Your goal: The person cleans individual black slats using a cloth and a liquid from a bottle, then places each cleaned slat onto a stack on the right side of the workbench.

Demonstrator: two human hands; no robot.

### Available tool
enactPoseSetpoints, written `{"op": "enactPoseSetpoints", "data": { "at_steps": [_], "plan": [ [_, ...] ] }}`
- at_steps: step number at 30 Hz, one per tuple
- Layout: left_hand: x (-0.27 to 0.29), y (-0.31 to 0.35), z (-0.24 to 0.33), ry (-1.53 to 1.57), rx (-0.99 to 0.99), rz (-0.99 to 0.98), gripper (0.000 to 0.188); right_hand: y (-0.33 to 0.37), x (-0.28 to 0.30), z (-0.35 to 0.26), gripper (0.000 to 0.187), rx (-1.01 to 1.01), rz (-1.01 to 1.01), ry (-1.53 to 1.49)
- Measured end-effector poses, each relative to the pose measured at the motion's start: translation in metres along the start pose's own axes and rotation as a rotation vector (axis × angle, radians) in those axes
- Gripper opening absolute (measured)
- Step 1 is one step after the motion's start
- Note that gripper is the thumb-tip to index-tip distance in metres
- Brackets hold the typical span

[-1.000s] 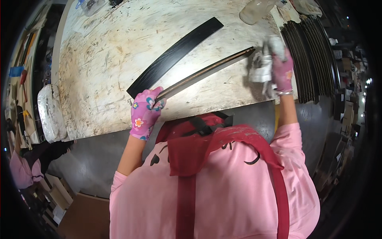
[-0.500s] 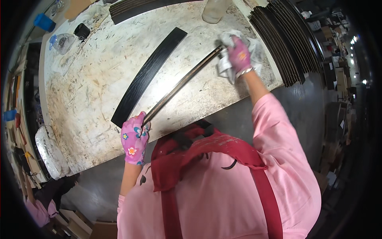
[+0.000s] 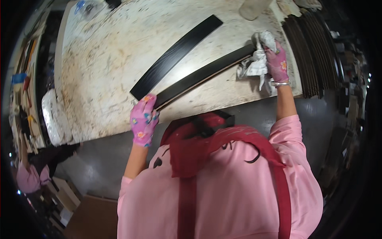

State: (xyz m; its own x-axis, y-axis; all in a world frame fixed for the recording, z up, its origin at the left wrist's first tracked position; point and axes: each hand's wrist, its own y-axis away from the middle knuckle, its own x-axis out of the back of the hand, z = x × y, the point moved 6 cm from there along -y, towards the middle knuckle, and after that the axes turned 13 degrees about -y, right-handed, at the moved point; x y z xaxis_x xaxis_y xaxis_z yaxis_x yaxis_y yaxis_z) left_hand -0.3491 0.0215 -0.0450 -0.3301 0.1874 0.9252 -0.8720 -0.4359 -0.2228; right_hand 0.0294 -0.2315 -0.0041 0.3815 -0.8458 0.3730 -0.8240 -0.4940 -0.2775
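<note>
Black strip, white rag
Left hand clamps fingers on the strip's near end; right hand, on the rag.

The pale worktop has scratches and stains. A cloudy jar is at the far right, and a clear plastic bottle is far left. A shiny white bundle sits at the left edge. Beyond it is another person in pink, near the grey floor.
</note>
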Motion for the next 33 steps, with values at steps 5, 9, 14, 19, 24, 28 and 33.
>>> {"op": "enactPoseSetpoints", "data": {
  "at_steps": [5,9,14,19,24,28,33],
  "plan": [
    [0.005,0.003,0.001,-0.014,-0.078,-0.155,0.05,0.023,0.034,0.068,0.034,-0.425,0.199,-0.041],
    [0.016,0.004,-0.004,0.066,0.031,-0.155,0.053,0.007,0.075,0.022,0.03,-0.042,0.165,-0.033],
    [-0.012,-0.012,0.012,0.007,-0.069,0.025,0.068,0.019,0.005,0.005,0.031,0.05,-0.003,0.507],
    [-0.031,-0.013,0.003,0.08,-0.044,-0.018,0.07,0.141,-0.215,-0.06,0.049,0.296,-0.902,0.251],
    [-0.025,-0.009,-0.006,0.302,0.12,-0.02,0.089,0.093,-0.2,-0.055,0.054,0.056,-0.752,0.547],
    [-0.045,-0.008,-0.015,0.484,0.309,-0.211,0.081,0.026,-0.095,0.006,0.054,0.048,-0.372,0.643],
    [-0.012,-0.03,0.034,0.263,0.031,-0.014,0.082,0.038,-0.117,-0.005,0.049,0.074,-0.412,0.467]
  ]
}}
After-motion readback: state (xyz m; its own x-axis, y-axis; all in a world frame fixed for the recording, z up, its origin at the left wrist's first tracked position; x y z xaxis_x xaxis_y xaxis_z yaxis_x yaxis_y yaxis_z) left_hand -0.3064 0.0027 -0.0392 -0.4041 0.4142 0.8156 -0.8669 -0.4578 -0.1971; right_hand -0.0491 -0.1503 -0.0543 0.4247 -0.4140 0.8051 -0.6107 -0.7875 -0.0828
